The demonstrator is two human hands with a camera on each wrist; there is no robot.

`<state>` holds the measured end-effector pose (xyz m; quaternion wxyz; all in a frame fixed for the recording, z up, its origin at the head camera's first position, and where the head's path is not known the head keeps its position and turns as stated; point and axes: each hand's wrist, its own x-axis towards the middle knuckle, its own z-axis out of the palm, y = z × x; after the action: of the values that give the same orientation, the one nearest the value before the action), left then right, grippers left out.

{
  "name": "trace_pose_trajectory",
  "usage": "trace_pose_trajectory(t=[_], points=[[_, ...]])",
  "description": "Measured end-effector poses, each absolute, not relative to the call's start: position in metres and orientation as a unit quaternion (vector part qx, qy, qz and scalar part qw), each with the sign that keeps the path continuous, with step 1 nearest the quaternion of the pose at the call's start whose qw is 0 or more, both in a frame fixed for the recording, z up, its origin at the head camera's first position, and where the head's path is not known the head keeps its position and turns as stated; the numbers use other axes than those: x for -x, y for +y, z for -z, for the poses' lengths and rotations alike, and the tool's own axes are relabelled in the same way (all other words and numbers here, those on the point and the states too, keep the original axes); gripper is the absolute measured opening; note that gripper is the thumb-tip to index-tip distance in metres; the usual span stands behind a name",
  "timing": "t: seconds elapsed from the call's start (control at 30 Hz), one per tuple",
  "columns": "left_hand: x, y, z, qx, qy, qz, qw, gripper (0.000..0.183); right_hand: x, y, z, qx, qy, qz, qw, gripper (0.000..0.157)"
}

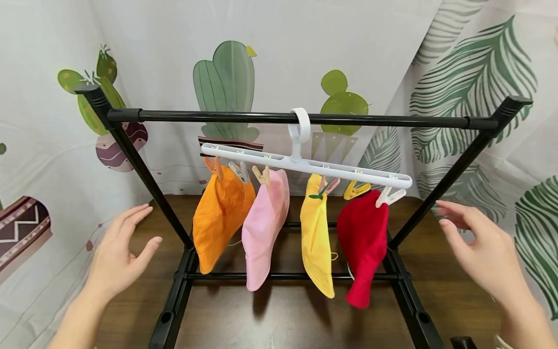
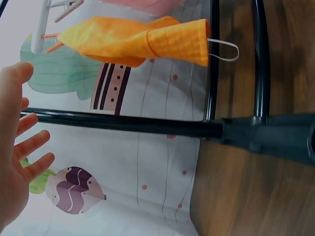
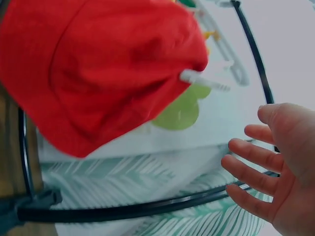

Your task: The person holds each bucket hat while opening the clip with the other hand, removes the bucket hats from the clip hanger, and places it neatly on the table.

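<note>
A white hanger (image 1: 305,165) hooks over the top bar of a black rack (image 1: 244,117), its right end lower than its left. Clothespins hold several small bucket hats from it: orange (image 1: 222,213), pink (image 1: 265,228), yellow (image 1: 316,237) and red (image 1: 364,237). A yellow clothespin (image 1: 356,189) between the yellow and red hats grips no hat. My left hand (image 1: 122,249) is held beside the rack's left post, fingers apart and holding nothing. Outside the right post, my right hand (image 1: 484,247) is likewise bare, its fingers loosely bent. Both hands are away from the hats.
The rack's feet (image 1: 172,300) stand on a dark wooden tabletop (image 1: 287,325), with low crossbars between them. Behind hangs white cloth (image 1: 279,58) printed with cacti and leaves. At the bottom right edge a short black piece (image 1: 463,342) shows.
</note>
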<state>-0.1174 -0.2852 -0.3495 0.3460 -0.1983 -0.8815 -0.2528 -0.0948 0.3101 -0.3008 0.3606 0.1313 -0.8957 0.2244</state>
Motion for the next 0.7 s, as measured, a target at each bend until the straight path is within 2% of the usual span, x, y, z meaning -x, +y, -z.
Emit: trace_pose_trajectory(t=[0.2, 0.47, 0.7], points=[[0.121, -0.275, 0.354, 0.209, -0.86, 0.266, 0.383, 0.055, 0.086, 0.291, 0.291, -0.153, -0.889, -0.235, 0.362, 0.037], [0.123, -0.263, 0.36, 0.21, -0.855, 0.282, 0.382, 0.054, 0.078, 0.273, 0.283, -0.185, -0.879, -0.236, 0.369, 0.037], [0.125, -0.252, 0.369, 0.204, -0.85, 0.309, 0.374, 0.052, 0.077, 0.252, 0.279, -0.194, -0.871, -0.261, 0.368, 0.044]])
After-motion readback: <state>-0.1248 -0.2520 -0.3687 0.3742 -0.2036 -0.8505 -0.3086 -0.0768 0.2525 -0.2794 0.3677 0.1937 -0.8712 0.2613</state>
